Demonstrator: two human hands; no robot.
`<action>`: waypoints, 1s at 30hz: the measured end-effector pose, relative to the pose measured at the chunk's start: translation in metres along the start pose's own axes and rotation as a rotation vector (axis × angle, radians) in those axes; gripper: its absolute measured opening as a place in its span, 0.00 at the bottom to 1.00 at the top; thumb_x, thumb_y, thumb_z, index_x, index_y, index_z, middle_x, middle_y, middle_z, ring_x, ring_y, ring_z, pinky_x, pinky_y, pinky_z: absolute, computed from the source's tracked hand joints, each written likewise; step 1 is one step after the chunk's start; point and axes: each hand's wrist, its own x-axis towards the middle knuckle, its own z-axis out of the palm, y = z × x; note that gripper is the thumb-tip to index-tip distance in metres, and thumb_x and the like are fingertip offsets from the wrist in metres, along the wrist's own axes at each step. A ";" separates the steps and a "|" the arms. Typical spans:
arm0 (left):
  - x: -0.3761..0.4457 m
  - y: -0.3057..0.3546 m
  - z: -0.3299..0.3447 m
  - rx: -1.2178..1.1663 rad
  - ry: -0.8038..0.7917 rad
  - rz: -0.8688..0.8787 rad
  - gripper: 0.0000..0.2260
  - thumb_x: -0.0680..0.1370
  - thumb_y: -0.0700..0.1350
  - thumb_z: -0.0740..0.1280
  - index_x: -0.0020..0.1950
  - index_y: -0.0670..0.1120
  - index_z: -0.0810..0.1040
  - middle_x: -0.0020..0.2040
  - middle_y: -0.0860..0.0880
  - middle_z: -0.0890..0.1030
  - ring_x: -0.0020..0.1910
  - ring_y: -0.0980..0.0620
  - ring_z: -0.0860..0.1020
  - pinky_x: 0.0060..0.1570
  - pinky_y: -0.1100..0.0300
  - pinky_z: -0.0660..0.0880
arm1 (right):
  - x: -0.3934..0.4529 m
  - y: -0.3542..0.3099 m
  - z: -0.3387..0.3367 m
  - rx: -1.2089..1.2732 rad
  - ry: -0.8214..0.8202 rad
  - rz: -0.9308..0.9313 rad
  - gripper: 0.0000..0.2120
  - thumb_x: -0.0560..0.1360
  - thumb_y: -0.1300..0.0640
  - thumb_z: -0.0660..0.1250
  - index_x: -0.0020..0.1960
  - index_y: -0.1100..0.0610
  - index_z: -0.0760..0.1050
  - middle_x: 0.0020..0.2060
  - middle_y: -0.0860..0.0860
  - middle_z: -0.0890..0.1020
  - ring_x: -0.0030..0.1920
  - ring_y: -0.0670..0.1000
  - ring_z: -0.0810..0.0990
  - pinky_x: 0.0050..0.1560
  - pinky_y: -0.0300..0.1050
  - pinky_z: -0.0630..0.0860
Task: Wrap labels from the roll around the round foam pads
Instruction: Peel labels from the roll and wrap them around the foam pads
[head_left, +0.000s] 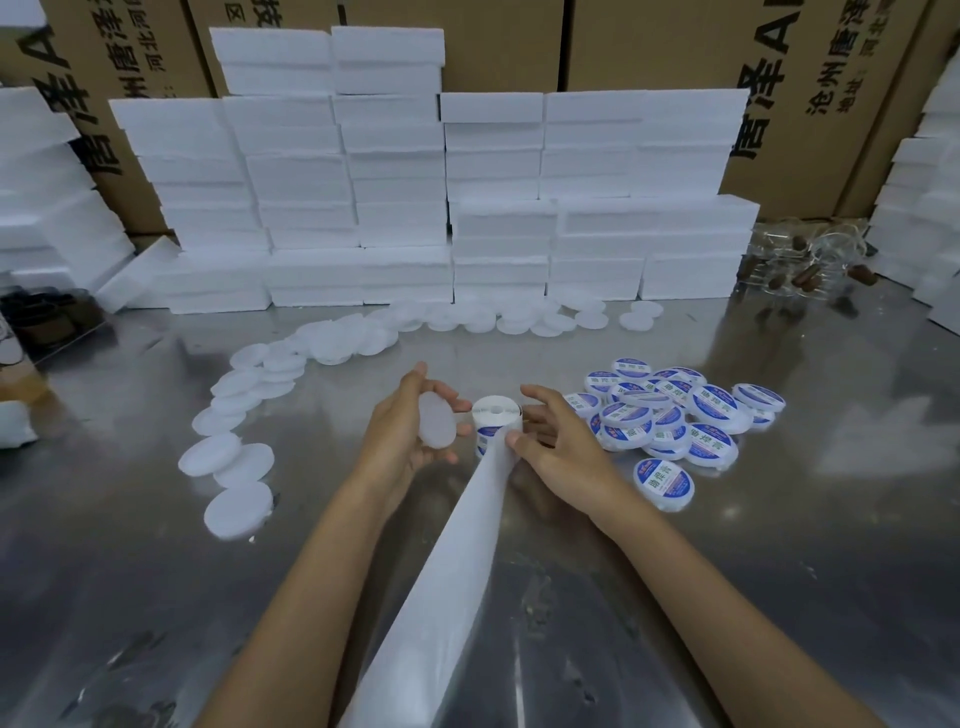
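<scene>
My left hand (410, 431) grips a bare round white foam pad (435, 422), held on edge just left of the label roll (496, 415). The roll stands upright on the metal table, blue-printed labels showing on its side. A long white strip of backing paper (457, 561) trails from the roll toward me between my arms. My right hand (550, 441) is at the roll's right side, thumb pressing on the paper where it leaves the roll, fingers spread behind the roll.
A pile of labelled pads (675, 415) lies right of my hands. Bare pads (239, 457) curve along the left and back of the steel table (156, 597). Stacked white foam boxes (405, 208) and cardboard cartons (810, 104) fill the rear.
</scene>
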 end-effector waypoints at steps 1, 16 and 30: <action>-0.001 0.001 0.001 -0.007 -0.001 -0.028 0.19 0.82 0.56 0.62 0.44 0.42 0.78 0.45 0.41 0.86 0.36 0.43 0.84 0.22 0.59 0.72 | 0.000 0.000 0.001 -0.012 0.008 -0.002 0.24 0.77 0.56 0.70 0.70 0.45 0.67 0.58 0.43 0.77 0.53 0.37 0.78 0.45 0.25 0.73; 0.004 -0.023 0.012 0.517 -0.047 0.303 0.15 0.67 0.49 0.81 0.48 0.51 0.80 0.47 0.54 0.82 0.46 0.60 0.80 0.40 0.72 0.74 | -0.004 -0.001 0.007 -0.046 0.144 -0.038 0.25 0.55 0.40 0.79 0.43 0.49 0.72 0.38 0.49 0.80 0.37 0.45 0.77 0.46 0.49 0.79; 0.008 -0.020 0.002 0.478 -0.116 0.292 0.10 0.70 0.47 0.79 0.49 0.54 0.83 0.48 0.56 0.83 0.42 0.60 0.82 0.45 0.48 0.82 | -0.007 -0.012 -0.019 -0.036 -0.097 -0.021 0.15 0.72 0.62 0.75 0.57 0.54 0.79 0.49 0.48 0.83 0.50 0.45 0.82 0.57 0.36 0.78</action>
